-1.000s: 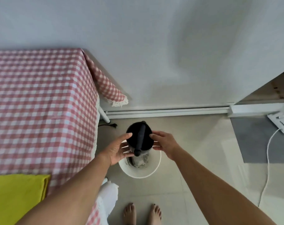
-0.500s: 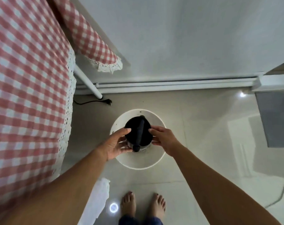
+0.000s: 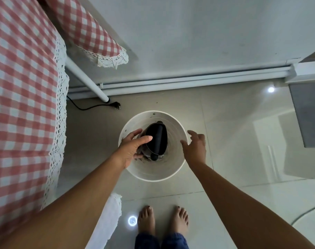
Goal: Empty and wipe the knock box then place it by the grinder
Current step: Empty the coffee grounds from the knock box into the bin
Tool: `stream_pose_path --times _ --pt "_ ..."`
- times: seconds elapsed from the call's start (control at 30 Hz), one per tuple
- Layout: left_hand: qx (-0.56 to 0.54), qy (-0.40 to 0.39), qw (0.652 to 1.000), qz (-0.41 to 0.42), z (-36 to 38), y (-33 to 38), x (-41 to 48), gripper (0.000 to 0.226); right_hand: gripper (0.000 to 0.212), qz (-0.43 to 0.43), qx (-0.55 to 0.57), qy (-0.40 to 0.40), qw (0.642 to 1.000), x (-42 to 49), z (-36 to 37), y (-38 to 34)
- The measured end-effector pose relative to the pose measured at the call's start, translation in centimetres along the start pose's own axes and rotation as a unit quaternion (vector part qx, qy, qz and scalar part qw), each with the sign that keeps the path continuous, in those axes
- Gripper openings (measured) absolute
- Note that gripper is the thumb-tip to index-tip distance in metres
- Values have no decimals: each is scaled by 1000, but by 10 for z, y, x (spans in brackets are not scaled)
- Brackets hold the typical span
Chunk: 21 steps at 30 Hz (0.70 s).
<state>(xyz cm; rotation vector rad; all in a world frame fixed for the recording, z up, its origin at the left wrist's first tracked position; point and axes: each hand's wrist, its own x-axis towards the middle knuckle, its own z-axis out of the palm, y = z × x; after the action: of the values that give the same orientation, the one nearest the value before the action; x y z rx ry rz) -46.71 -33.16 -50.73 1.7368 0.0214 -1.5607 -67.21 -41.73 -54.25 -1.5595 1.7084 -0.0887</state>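
The right hand (image 3: 196, 148) has let go, fingers spread, while the left hand (image 3: 129, 150) grips the knock box (image 3: 156, 139) over the bin (image 3: 153, 170).

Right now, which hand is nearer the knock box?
Left. The left hand grips the knock box from its left side, inside the white bin. The right hand is open by the bin's right rim, clear of the box.
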Motion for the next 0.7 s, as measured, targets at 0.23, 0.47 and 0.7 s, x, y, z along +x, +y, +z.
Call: stream_pose_path --times 0.23,0.47,0.7 --pt "104 83 987 91 4 -14 15 98 47 41 14 -36 998 6 9 8" --pt "254 189 930 187 10 -26 19 89 60 34 44 -16 998 10 17 20" --pt "369 238 855 276 24 -39 14 83 61 21 49 -10 999 11 23 26"
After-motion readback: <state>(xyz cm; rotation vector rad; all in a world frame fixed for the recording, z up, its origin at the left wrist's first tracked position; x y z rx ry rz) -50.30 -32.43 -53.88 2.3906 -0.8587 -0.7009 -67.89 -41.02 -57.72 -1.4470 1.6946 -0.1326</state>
